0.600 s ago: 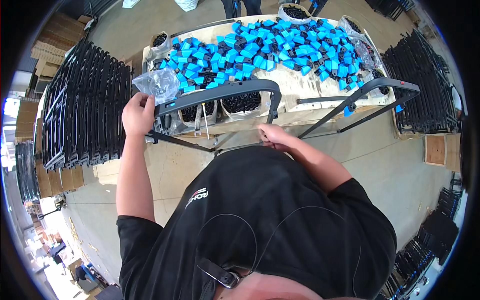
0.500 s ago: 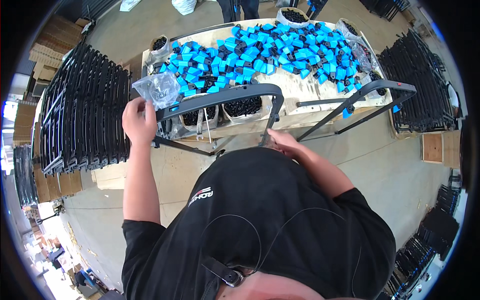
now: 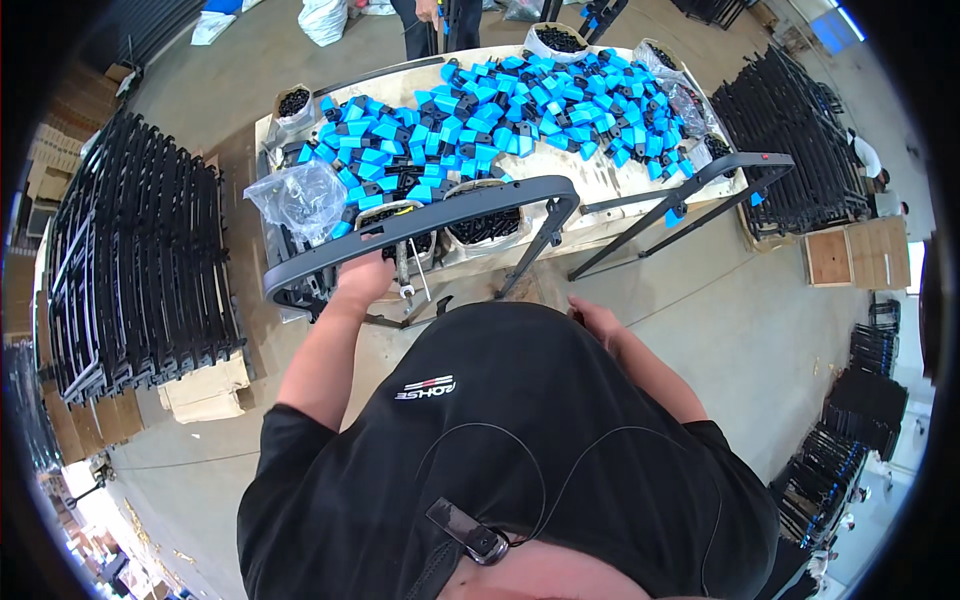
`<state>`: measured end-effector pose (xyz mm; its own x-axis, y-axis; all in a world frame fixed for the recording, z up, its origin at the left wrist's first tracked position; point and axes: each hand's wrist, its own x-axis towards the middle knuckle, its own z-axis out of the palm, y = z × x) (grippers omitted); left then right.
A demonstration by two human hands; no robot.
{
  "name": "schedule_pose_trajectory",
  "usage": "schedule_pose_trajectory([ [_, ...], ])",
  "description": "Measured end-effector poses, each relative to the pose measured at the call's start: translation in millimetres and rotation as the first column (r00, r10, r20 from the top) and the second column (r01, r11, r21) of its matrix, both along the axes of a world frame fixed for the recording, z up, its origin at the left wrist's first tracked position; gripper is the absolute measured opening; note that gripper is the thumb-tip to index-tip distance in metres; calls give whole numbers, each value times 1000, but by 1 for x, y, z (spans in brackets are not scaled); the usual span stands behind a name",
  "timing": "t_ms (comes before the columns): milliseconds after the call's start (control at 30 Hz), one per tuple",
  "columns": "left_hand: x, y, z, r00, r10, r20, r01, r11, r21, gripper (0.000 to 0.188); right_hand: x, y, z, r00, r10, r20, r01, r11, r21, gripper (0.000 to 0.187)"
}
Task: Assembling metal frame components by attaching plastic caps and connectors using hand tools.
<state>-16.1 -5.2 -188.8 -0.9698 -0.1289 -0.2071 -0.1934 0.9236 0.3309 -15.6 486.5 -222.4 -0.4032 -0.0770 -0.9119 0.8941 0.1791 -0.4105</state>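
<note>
A dark grey metal tube frame (image 3: 440, 212) with rounded corners stands at the near edge of the table, its top bar crossing in front of me. My left hand (image 3: 366, 277) is under the bar's left part; the bar hides its fingers. Beside that hand a wrench (image 3: 404, 272) and a thin metal rod (image 3: 421, 270) hang down in front of a white bag of black parts (image 3: 378, 215). My right hand (image 3: 600, 322) is close to my body, apart from the frame, its visible fingers curled together; whatever they hold is too small to tell.
Blue-and-black plastic pieces (image 3: 480, 125) cover the table (image 3: 560, 175). A clear plastic bag (image 3: 300, 200) lies at its left. Another bent frame (image 3: 690, 195) stands to the right. Stacked black frames (image 3: 140, 260) rise at left, more (image 3: 790, 140) at right. A person (image 3: 440, 25) stands across the table.
My left hand has left the frame's left end and moved right, under the bar. My right hand has come off the upright toward my body. More of the frame's left end shows.
</note>
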Motion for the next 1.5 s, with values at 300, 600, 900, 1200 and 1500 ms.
schedule_pose_trajectory([
  [300, -40, 9, 37, 945, -15, 327, 19, 1000, -10, 56, 23, -46, 42, 974, -64, -218, 51, 997, -64, 19],
  [600, -40, -7, 7, 983, -114, 142, 113, 994, 12, 52, 70, -37, 36, 943, 98, -319, -34, 979, 200, 19],
  [900, -47, -13, -31, 988, -86, 131, 69, 990, 127, 38, 89, -48, 31, 963, -159, -219, 186, 977, 106, 18],
  [1200, -42, -13, -26, 962, -78, 260, 59, 995, 80, 39, 86, -65, 52, 977, -77, -199, 113, 978, 176, 16],
  [1500, -22, -7, 18, 986, 156, 54, -159, 984, 76, 43, 61, -72, 45, 962, -232, -142, 232, 973, -18, 13],
])
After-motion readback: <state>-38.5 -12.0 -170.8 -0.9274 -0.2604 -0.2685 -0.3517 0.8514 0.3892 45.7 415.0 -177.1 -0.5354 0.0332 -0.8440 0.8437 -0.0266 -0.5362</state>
